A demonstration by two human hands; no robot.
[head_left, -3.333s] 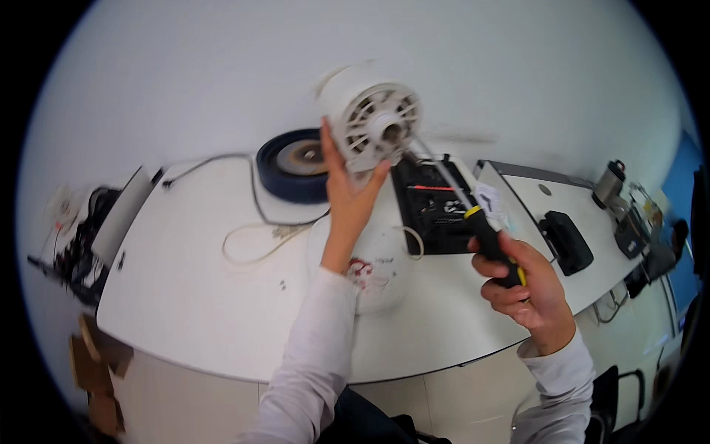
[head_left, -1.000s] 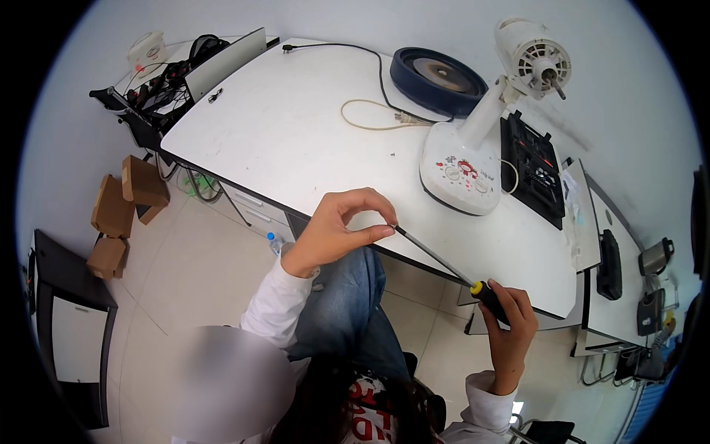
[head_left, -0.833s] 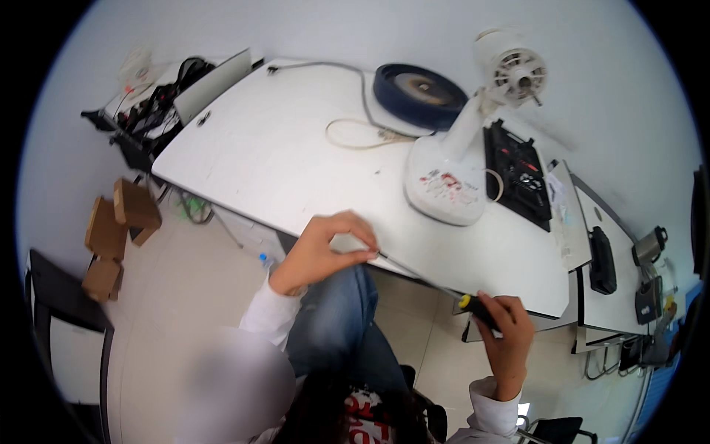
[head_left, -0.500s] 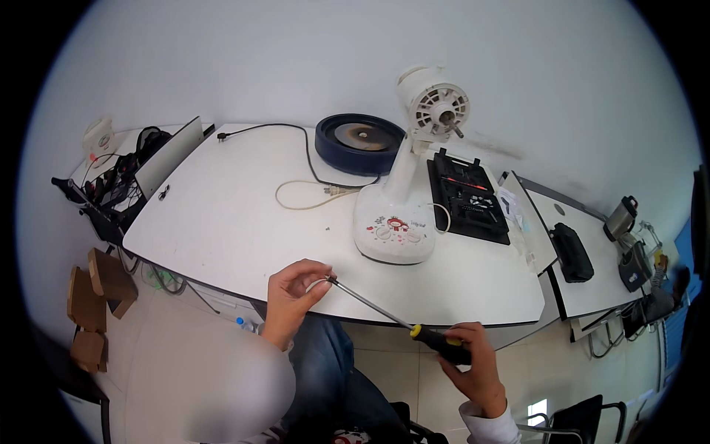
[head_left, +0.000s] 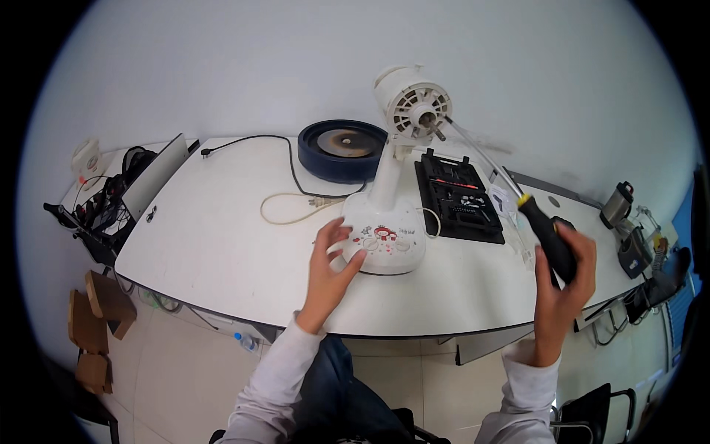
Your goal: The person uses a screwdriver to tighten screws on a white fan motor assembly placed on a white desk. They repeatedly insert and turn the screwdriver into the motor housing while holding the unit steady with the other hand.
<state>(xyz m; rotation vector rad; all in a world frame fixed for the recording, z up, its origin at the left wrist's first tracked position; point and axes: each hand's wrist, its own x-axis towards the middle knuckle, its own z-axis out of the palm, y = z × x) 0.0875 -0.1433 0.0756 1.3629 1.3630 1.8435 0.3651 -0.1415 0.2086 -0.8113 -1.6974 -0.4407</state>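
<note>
My right hand [head_left: 566,296] is closed around the black and yellow handle of a long screwdriver [head_left: 553,240]. Its metal shaft slants up and left, and the tip appears beside the motor head [head_left: 419,107] of a white electric fan without blades; I cannot tell whether they touch. My left hand [head_left: 330,274] has its fingers curved and apart, at the left front of the fan's base [head_left: 381,248]. Nothing shows between those fingers. Two knobs and a red cartoon print mark the base. A metal shaft sticks out from the front of the motor head.
The white table [head_left: 200,244] carries a round dark-blue basin-like thing [head_left: 325,164], a black plug cord [head_left: 255,140], a pale cord [head_left: 277,220] and an open black tool case [head_left: 458,200]. A laptop-like panel [head_left: 159,174] stands left. Cardboard boxes [head_left: 89,329] and a bottle [head_left: 246,342] are below.
My right hand has raised the screwdriver up and right, its tip now upward by the motor head. My left hand has left the screwdriver tip and moved to the fan base, fingers spread.
</note>
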